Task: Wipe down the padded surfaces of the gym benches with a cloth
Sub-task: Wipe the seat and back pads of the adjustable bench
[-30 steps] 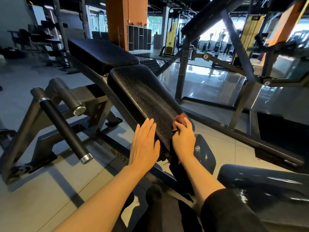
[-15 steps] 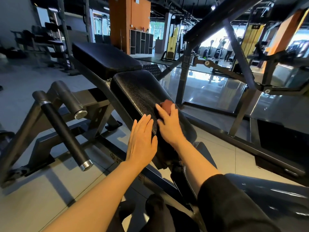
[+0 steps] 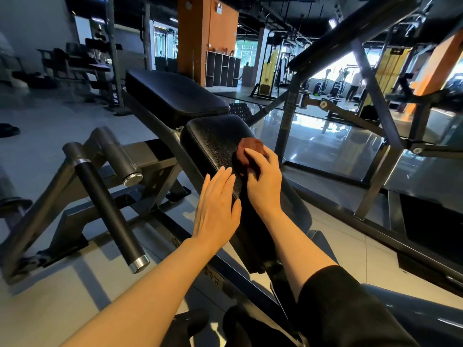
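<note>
Head view, looking down along a black padded bench. Lower pad, textured and sloping toward the viewer, carries both hands; upper pad lies beyond it, apart by a narrow gap. Cloth, reddish-brown and bunched, sits on the lower pad near its right edge, about midway along the pad's length. Right hand rests over the near part of the cloth, its fingers curled onto the cloth and gripping it; the thumb side is hidden, so the exact hold underneath cannot be told. Left hand lies flat at the pad's left edge, just beside the right hand, its fingers straight and pressed together, tips on the pad surface, holding nothing. Both forearms are bare; a dark sleeve covers the right upper arm. Left of the bench, two black roller bars with metal end caps project from the grey frame standing on the tiled floor. Right of the bench, a slanted steel frame stands over a glossy floor panel. An orange column rises behind the upper pad.
</note>
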### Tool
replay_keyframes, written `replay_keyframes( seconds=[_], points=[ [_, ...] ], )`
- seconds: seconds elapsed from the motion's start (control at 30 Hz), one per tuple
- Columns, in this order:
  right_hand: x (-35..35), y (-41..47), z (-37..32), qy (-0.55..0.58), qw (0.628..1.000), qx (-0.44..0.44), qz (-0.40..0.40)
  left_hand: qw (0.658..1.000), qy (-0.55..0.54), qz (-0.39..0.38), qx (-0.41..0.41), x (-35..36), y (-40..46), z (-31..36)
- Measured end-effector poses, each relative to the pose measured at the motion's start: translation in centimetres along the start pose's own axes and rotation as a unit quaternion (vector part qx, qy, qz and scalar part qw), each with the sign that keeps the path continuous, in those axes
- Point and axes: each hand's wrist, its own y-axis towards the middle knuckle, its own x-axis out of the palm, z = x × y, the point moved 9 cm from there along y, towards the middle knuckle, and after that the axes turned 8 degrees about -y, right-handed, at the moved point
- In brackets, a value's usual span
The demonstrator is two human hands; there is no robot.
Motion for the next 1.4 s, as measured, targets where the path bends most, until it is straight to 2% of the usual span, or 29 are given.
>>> replay_keyframes(
  seconds=[0.13, 0.2, 0.27, 0.37, 0.4, 0.47, 0.53, 0.57, 0.67, 0.8, 0.83, 0.93, 0.97, 1.1, 1.13, 1.17, 1.3, 1.33, 1.4],
  points=[
    [3.4, 1.5, -2.9, -0.060, 0.989, -0.093, -0.100, 1.000, -0.004, 0.024, -0.001, -1.4, 1.5, -0.8],
    [3.0, 1.5, -2.5, -0.056, 0.988, -0.104, -0.095, 0.999, -0.003, 0.032, -0.001, -1.6, 1.7, -1.1],
    [1.7, 1.3, -0.5, -0.062, 0.994, -0.060, -0.060, 1.000, -0.004, 0.029, -0.001, -1.4, 1.5, -1.1],
    [-1.0, 0.4, 3.2, -0.091, 0.992, 0.083, 0.019, 1.000, -0.002, 0.016, 0.010, -0.8, 1.1, -0.8],
    [-1.4, 0.2, 3.2, -0.090, 0.990, 0.099, 0.035, 1.000, 0.000, 0.014, 0.013, -0.7, 1.0, -0.6],
    [-0.7, 0.4, 1.2, -0.076, 0.996, 0.040, 0.017, 1.000, 0.003, 0.011, 0.017, -0.6, 1.1, -0.3],
    [1.4, 0.6, -1.2, -0.079, 0.994, -0.047, -0.051, 1.000, 0.007, 0.010, 0.017, -0.5, 1.2, 0.0],
    [2.1, 0.5, -1.4, -0.083, 0.992, -0.061, -0.074, 1.000, 0.008, 0.007, 0.016, -0.5, 1.2, 0.1],
    [1.4, -0.2, 1.3, -0.085, 0.994, -0.006, -0.073, 1.000, 0.017, -0.003, 0.017, -0.1, 0.8, 0.5],
    [-2.1, -2.8, 6.5, -0.105, 0.983, 0.149, -0.013, 0.999, 0.022, -0.017, 0.026, 0.7, -0.3, 1.1],
    [-2.4, -3.2, 6.5, -0.105, 0.982, 0.155, -0.009, 0.999, 0.023, -0.022, 0.026, 1.0, -0.4, 1.3],
    [-1.6, -3.8, 4.4, -0.113, 0.992, 0.042, -0.040, 0.998, 0.026, -0.041, 0.030, 2.0, -1.0, 2.2],
    [-1.6, -4.2, 4.7, -0.117, 0.992, 0.029, -0.048, 0.998, 0.023, -0.048, 0.032, 2.3, -1.3, 2.5],
    [-4.3, -6.8, 9.2, -0.097, 0.974, 0.204, -0.018, 0.997, 0.013, -0.066, 0.036, 3.4, -3.2, 3.3],
    [-4.4, -7.4, 9.0, -0.101, 0.970, 0.219, -0.017, 0.997, 0.011, -0.069, 0.033, 3.5, -3.8, 3.3],
    [-4.3, -7.8, 8.2, -0.104, 0.973, 0.205, -0.019, 0.997, 0.009, -0.073, 0.030, 3.7, -4.3, 3.4],
    [-3.0, -9.0, 3.7, -0.089, 0.994, 0.033, -0.055, 0.997, -0.003, -0.077, 0.025, 3.9, -5.3, 4.1],
    [-3.2, -9.4, 4.2, -0.092, 0.993, 0.028, -0.064, 0.997, -0.004, -0.077, 0.023, 3.8, -5.4, 4.3],
    [-4.7, -10.3, 6.7, -0.103, 0.989, 0.096, -0.041, 0.996, -0.008, -0.082, 0.022, 3.9, -6.0, 4.5]
  ],
)
